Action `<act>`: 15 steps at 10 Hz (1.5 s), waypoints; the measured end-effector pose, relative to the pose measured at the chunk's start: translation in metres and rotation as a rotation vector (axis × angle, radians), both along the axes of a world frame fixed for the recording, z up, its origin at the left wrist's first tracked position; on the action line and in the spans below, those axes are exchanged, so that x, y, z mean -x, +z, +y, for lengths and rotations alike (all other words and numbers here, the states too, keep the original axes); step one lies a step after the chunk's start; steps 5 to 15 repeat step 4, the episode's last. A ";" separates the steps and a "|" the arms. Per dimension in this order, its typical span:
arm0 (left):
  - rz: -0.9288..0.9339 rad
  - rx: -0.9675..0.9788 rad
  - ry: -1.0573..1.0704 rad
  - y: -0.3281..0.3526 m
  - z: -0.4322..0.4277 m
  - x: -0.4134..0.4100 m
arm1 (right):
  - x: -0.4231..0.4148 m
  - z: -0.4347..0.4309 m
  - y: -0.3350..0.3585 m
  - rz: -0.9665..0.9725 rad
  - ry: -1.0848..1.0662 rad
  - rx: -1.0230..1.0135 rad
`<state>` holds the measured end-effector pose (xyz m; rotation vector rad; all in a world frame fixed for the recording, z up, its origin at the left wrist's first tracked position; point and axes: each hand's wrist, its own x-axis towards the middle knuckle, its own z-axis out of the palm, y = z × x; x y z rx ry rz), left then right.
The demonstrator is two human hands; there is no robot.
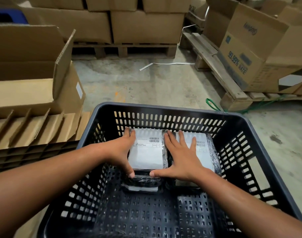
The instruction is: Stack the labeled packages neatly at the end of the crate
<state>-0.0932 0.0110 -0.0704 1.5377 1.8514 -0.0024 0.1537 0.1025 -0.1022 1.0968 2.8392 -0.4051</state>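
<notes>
A dark perforated plastic crate (165, 109) fills the lower half of the view. At its far end two stacks of black-wrapped packages with white shipping labels stand side by side. My left hand (120, 150) clasps the left edge of the top left package (146, 152), fingers over its far corner and thumb at its near corner. Spread flat, my right hand (182, 155) rests on the top right package (202, 148), with its thumb reaching across to the left stack's near edge. More packages lie under both tops.
Cardboard boxes on wooden pallets (124, 50) line the far side and the right (231, 90). An open carton with cardboard dividers (31, 127) sits left of the crate. A white strap (164, 64) and a green strap (212, 103) lie on the concrete floor.
</notes>
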 end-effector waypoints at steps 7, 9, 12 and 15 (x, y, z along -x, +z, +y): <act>0.037 0.149 -0.013 0.062 0.003 -0.024 | -0.009 0.022 0.054 -0.076 0.074 0.387; 0.037 0.149 -0.013 0.062 0.003 -0.024 | -0.009 0.022 0.054 -0.076 0.074 0.387; 0.037 0.149 -0.013 0.062 0.003 -0.024 | -0.009 0.022 0.054 -0.076 0.074 0.387; 0.037 0.149 -0.013 0.062 0.003 -0.024 | -0.009 0.022 0.054 -0.076 0.074 0.387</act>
